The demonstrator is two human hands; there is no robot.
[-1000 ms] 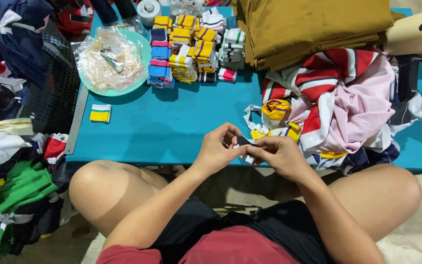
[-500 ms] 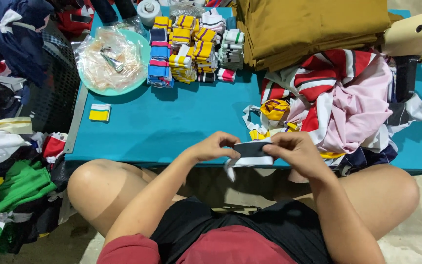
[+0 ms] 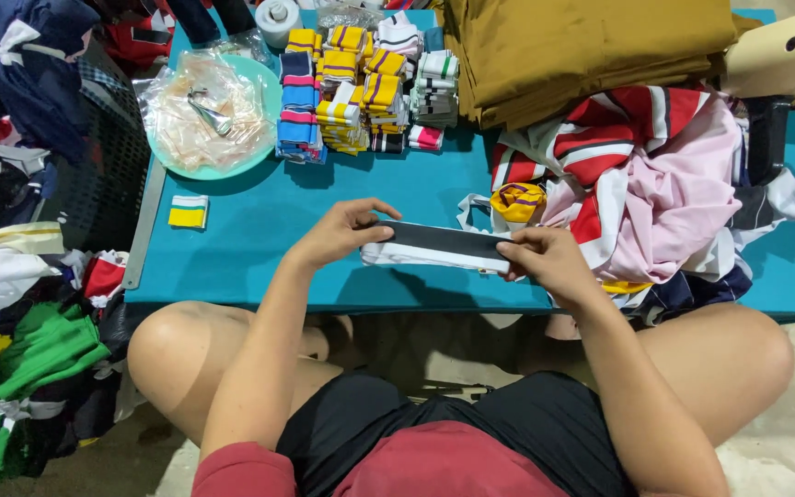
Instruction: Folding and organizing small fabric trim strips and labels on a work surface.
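A person sits cross-legged on the floor, seen from above, at the near edge of a low teal-topped table [image 3: 324, 221]. Both hands hold a flat strip of knitted ribbing, black with white stripes along its lower edge [image 3: 439, 245], stretched level just above the near edge of the table.

The left hand [image 3: 342, 232] grips the strip's left end, thumb on top and fingers curled underneath, closed firmly on the fabric. The right hand [image 3: 545, 258] pinches the right end the same way, fingers folded tight around it.

On the table beyond the strip, towards the far edge, stands a cluster of folded ribbed cuffs in yellow, navy, blue, pink and white stripes [image 3: 361, 87], packed in short stacks. To the left of that cluster sits a round pale green plate [image 3: 264, 92] covered by crumpled clear plastic wrap [image 3: 200, 110], with a small metal tool [image 3: 206, 106] lying on it. Nearer the table's left edge, well apart from the left hand, lies a single small yellow and white striped cuff [image 3: 188, 212].

On the table's right side spreads a heap of loose garments in red, white and pink [image 3: 655, 175], with a small yellow and maroon knitted piece [image 3: 517, 201] at its left edge, just beyond the strip. Behind the heap, at the far right of the table, lies a thick fold of mustard-brown cloth [image 3: 591, 46].

On the floor to the left of the table lie piles of green, navy and white clothing [image 3: 20, 359].
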